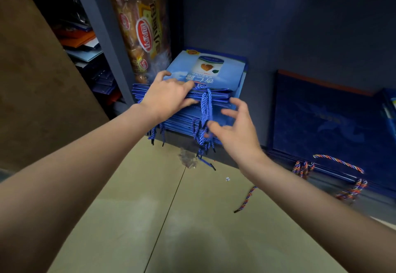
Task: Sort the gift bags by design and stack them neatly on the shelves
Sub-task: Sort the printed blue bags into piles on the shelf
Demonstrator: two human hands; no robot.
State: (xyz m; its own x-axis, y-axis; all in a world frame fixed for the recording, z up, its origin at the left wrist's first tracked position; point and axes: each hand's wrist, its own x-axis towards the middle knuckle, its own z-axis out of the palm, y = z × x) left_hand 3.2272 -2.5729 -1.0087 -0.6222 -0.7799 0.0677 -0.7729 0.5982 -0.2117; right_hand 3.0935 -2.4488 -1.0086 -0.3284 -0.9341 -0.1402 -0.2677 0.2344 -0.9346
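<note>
Two forearms are stretched toward a low shelf (252,105), where blue bags (205,73) lie stacked. The stack is steadied by the left hand (169,96), fingers flat; the right hand (233,129) hovers open, empty. Loose cords (205,109) are best tucked in, edges squared.

The shelf floor (259,105) lies bare between the stack of light blue bags (205,92) and the dark blue bags (330,118), so a hand could pass there. On the left, the upright shelf post (102,28) and a tall snack packet (141,23) close the side of the stack. Blue cord handles (204,122) hang over its front edge. Above the stack the space is open
</note>
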